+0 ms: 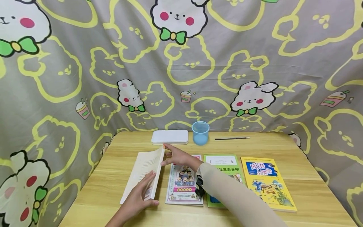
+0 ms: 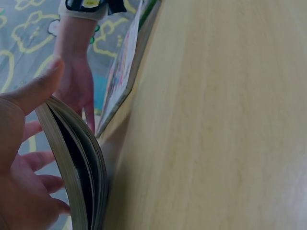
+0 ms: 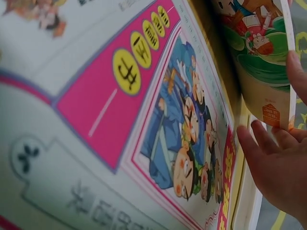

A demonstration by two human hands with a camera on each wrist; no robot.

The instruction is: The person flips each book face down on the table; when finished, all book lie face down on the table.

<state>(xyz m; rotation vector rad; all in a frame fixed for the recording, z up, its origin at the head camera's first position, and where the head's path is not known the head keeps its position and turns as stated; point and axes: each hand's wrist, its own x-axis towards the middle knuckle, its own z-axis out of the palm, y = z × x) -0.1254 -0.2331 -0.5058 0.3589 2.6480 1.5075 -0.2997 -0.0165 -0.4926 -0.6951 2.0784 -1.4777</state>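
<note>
The tilted book (image 1: 144,167) sits between left grip (image 1: 139,195) and right grip (image 1: 178,156), both holding its ends.

Bare table (image 1: 96,186) is showing left of the tilted cream book (image 1: 144,170), and a narrow channel is running between it and the pink-banded book (image 1: 182,196). The right hand (image 1: 178,156) is blocking that channel's far end; the left hand (image 1: 139,191) is narrowing its near end. The sleeve (image 1: 238,192) is crossing above the green book (image 1: 224,171), barring access from overhead. Wood is lying open right of the yellow book (image 1: 267,184); the white case (image 1: 170,136), blue cup (image 1: 200,134) and pencil (image 1: 232,138) are obstructing the back.
</note>
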